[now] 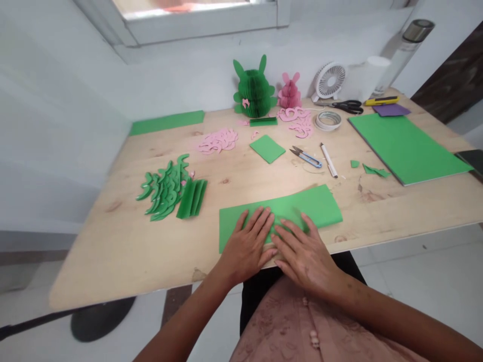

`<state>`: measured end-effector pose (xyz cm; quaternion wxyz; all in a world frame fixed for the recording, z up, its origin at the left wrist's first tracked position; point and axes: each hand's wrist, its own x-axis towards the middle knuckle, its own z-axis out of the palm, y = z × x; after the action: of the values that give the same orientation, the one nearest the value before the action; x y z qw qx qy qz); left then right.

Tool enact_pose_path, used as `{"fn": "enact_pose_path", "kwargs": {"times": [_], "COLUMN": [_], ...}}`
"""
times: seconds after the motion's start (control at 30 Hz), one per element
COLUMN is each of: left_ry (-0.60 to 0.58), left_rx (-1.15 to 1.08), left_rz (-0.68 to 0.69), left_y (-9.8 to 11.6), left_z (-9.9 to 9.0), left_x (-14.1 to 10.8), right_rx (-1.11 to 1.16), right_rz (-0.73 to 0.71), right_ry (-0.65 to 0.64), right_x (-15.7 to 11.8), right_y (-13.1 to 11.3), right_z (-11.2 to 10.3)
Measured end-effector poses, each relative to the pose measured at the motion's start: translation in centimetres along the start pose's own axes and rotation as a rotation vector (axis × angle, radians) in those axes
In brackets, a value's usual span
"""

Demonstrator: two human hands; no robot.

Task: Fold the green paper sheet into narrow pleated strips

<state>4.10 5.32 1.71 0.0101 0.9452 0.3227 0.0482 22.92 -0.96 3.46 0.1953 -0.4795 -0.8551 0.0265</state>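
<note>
A long green paper (pixel 320 203), folded at its right end, lies along the table's front edge. My left hand (pixel 247 244) rests flat on its middle, fingers stretched out and pointing away from me. Beside it, my right hand (pixel 302 249) presses on the same paper with its fingers spread. The thumbs are close together near the table edge. Left of the paper stands a pleated green paper piece (pixel 191 198), touching a pile of green curved cutouts (pixel 166 188). A small green paper square (pixel 267 149) lies farther back.
Blue thread snips (pixel 307 157) and a white marker (pixel 329 161) lie beyond my right hand. A green paper stack (pixel 409 148) is at right. Green (pixel 254 93) and pink (pixel 290 94) honeycomb paper bunnies, a tape roll (pixel 328 120), black scissors (pixel 347 106) and a fan (pixel 329 80) stand at back.
</note>
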Motion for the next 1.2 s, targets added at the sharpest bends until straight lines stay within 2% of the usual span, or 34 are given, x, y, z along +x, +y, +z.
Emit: {"fn": "enact_pose_path", "kwargs": {"times": [0.6,0.83,1.2], "left_ry": [-0.045,-0.044,-0.046], "left_rx": [-0.023,-0.014,-0.018], "left_rz": [-0.007,-0.004,-0.022], "left_y": [0.1,0.0,0.1], "left_z": [-0.3,-0.2,-0.3], "left_x": [0.1,0.0,0.1], "right_rx": [-0.087,-0.121,-0.12], "right_rz": [-0.033,-0.077,-0.047], "right_ry": [-0.05,-0.068,-0.084], "right_x": [0.5,0.5,-0.9], "right_y": [0.1,0.8,1.9], "right_z": [0.8,0.3,-1.1]}}
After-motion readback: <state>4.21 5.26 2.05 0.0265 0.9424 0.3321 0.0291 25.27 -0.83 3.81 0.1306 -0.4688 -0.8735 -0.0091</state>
